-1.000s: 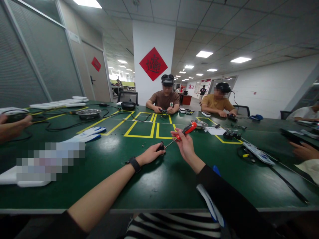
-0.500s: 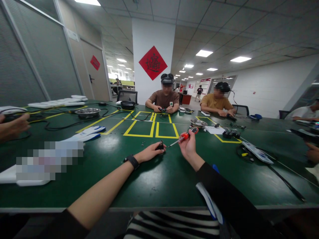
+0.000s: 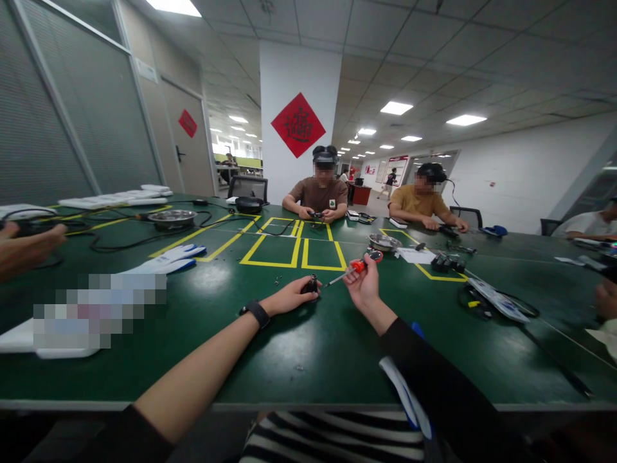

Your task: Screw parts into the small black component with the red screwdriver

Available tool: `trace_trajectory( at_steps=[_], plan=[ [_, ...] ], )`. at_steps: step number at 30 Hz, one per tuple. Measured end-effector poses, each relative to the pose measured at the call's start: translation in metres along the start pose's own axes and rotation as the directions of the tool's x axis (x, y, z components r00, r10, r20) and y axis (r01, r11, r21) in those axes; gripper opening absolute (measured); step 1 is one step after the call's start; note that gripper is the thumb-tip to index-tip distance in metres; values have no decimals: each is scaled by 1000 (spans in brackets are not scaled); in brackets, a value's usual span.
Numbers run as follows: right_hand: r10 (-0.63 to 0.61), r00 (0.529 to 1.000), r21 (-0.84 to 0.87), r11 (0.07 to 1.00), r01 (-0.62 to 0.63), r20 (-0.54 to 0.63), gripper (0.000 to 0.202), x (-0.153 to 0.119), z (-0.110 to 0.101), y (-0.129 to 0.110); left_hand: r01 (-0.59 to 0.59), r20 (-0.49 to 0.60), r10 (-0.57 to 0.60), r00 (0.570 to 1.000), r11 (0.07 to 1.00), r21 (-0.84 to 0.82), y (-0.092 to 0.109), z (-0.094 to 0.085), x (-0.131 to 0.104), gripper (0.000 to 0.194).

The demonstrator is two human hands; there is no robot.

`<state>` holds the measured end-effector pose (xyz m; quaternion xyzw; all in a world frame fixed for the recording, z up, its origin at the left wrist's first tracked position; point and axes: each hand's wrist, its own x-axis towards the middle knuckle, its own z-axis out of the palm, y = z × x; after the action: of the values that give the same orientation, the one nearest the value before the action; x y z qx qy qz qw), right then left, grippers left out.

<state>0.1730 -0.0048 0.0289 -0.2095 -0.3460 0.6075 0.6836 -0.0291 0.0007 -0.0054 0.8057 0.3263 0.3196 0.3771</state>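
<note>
My left hand [image 3: 289, 295] rests on the green table, its fingers closed around a small dark cone-shaped part [image 3: 313, 283] whose narrow end points up. In my right hand [image 3: 365, 287] is a screwdriver [image 3: 358, 265] with a red and black handle, gripped between thumb and fingers. Its metal shaft slants down to the left, and the tip is close beside the dark part; whether they touch I cannot tell. A few tiny metal pieces [image 3: 277, 281], perhaps screws, lie just left of the part.
White-and-blue gloves [image 3: 168, 260] lie at left, another glove [image 3: 405, 392] under my right forearm. Metal bowls [image 3: 172, 219] [image 3: 384, 242], cables, black blocks [image 3: 448, 263] and a power strip [image 3: 499, 299] are on the table [image 3: 231, 379]. Co-workers sit opposite; a person's hand [image 3: 33, 247] is at far left.
The view has shifted slightly. Both my hands keep nearly the same pose, with the screwdriver tip still near the dark part. The co-worker at right has moved their hands.
</note>
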Motion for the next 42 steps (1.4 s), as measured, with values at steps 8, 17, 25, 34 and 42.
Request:
trace_trajectory(
  at_steps=[8, 17, 25, 34, 42],
  plan=[
    [51, 999, 28, 998, -50, -10, 37, 2, -1, 3, -6, -13, 6, 1000, 1000, -25, -4, 0, 0, 37],
    [10, 989, 0, 1000, -10, -145, 23, 3, 0, 4, -29, 39, 38, 999, 980, -197, -8, -4, -2, 56],
    [-109, 991, -164, 982, 95, -76, 26, -3, 6, 7, -64, -463, 71, 883, 997, 31, 1, -5, -3, 26],
    [-142, 965, -299, 952, 71, -222, 38, 0, -2, 14, 37, -837, 146, 527, 980, 194, 2, -27, -8, 35],
    [15, 948, -218, 972, -88, -317, 29, 3, -5, 13, 349, -911, 47, 410, 915, 204, -10, -51, -17, 20]
  ],
)
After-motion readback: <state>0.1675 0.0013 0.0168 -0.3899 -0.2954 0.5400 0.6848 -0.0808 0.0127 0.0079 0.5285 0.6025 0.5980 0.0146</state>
